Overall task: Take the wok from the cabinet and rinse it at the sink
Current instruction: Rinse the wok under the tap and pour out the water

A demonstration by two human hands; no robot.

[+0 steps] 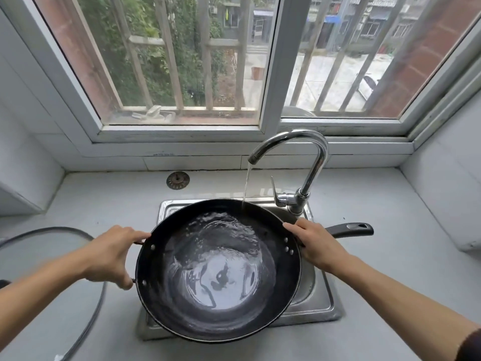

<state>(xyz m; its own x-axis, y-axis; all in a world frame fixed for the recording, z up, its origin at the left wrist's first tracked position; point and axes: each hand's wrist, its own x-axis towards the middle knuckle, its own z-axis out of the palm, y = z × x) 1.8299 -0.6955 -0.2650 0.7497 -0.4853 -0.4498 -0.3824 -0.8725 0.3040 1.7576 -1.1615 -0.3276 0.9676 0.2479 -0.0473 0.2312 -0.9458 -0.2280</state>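
The black wok [218,272] is sitting over the steel sink [318,306], covering most of the basin, with its long handle [350,229] pointing to the right. Water is pooling and rippling inside it. A thin stream [246,183] is falling from the curved chrome faucet [309,165] onto the far inner wall of the wok. The left hand [112,255] is gripping the small loop handle on the wok's left rim, its fingers curling around it. The right hand [316,243] is holding the right rim where the long handle joins, with the fingers wrapping over the edge. A glass lid [86,272] is lying on the grey counter [390,204] at the near left. A round drain strainer [178,180] is resting on the counter beyond the sink, below the window [268,74].
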